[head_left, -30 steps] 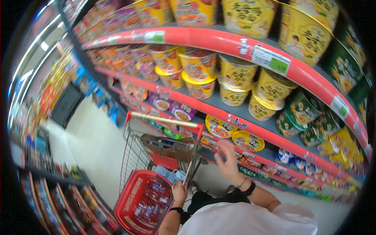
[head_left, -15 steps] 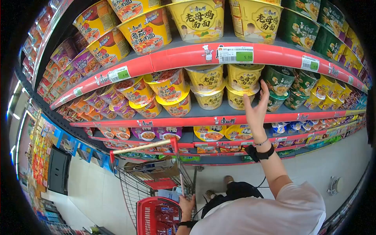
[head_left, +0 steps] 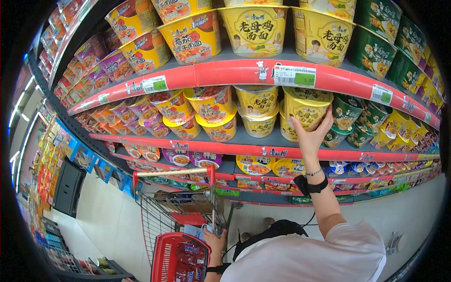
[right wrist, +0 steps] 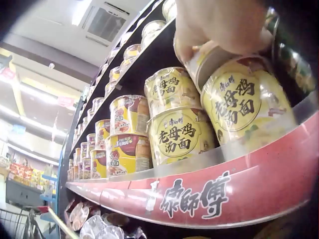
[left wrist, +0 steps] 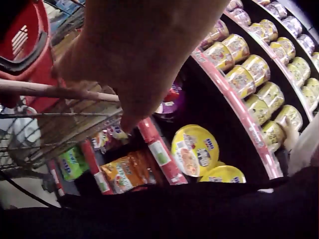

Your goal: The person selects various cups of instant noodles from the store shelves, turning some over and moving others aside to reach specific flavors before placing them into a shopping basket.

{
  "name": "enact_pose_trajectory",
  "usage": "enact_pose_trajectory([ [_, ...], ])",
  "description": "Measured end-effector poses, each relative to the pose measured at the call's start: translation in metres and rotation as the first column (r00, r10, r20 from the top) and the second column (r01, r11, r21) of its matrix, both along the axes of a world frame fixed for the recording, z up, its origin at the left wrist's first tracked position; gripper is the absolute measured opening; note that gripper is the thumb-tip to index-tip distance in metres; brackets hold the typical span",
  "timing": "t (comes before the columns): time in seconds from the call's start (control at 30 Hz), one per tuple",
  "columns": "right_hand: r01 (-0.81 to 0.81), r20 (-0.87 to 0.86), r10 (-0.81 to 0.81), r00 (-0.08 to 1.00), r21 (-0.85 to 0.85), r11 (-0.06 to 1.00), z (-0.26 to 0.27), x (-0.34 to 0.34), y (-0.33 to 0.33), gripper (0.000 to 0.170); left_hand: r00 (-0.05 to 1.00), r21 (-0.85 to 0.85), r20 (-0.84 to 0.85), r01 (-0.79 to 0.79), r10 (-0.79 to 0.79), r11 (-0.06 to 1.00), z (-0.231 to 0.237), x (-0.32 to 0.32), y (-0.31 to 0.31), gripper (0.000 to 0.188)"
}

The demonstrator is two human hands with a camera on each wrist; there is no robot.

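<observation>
My right hand [head_left: 312, 138] holds a yellow instant noodle cup [head_left: 306, 113], thumb on one side and fingers on the other. The cup tilts over another of its kind on the middle shelf. In the right wrist view, the right hand [right wrist: 224, 27] is at the top, above an upright yellow cup [right wrist: 249, 107] near the shelf edge. My left hand [head_left: 215, 242] grips the side rail of a shopping cart [head_left: 176, 202], beside a red basket [head_left: 162, 249]. The left wrist view shows the left hand [left wrist: 134, 59] over the pale rail [left wrist: 45, 89].
Red-edged shelves [head_left: 197, 148] curve across the front, stacked with noodle cups. Green cups [head_left: 347, 110] stand right of the held one, orange-yellow cups [head_left: 209, 105] to the left. Red packages [head_left: 190, 256] lie in the basket. A flat cardboard box [head_left: 188, 197] is in the cart. Pale floor [head_left: 108, 202] stretches left.
My right hand has reached forward from above the cart to the shelf and taken hold of a yellow noodle cup, now tilted. The view has swung toward the shelves. My left hand stays on the cart.
</observation>
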State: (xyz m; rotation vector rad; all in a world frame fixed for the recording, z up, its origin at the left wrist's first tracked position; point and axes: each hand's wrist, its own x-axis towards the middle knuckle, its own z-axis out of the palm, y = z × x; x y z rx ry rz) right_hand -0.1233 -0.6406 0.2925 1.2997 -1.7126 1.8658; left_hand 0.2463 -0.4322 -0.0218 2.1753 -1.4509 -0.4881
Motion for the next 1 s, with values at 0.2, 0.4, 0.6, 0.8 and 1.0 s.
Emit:
enact_pose_trajectory([
  [0.2, -0.290, 0.027, 0.293, 0.956, -0.083, 0.953, -0.034, -0.017, 0.021, 0.103, 0.863, -0.345, -0.161, 0.405, -0.478, 0.847, 0.148, -0.065, -0.084, 0.079],
  [0.4, -0.730, 0.170, 0.734, 0.657, -0.099, 0.677, -0.063, 0.013, 0.074, 0.114, 0.447, -0.640, -0.469, 0.423, -0.762, 0.642, 0.275, -0.135, -0.114, 0.101],
  [0.6, -0.789, 0.178, 0.771, 0.611, 0.210, 0.577, -0.042, 0.048, 0.087, 0.101, 0.253, -0.595, -0.747, 0.159, -0.615, 0.788, 0.287, -0.135, -0.118, 0.079],
  [0.8, -0.902, 0.300, 0.881, 0.366, 0.347, 0.256, -0.052, 0.075, 0.073, 0.077, -0.031, -0.147, -0.988, -0.099, -0.151, 0.984, 0.245, -0.089, -0.094, 0.042],
  [1.0, -0.912, 0.383, 0.920, 0.084, 0.401, -0.084, -0.087, 0.147, 0.066, 0.046, 0.535, -0.146, -0.845, -0.231, 0.000, 0.962, 0.214, -0.032, -0.027, 0.057],
])
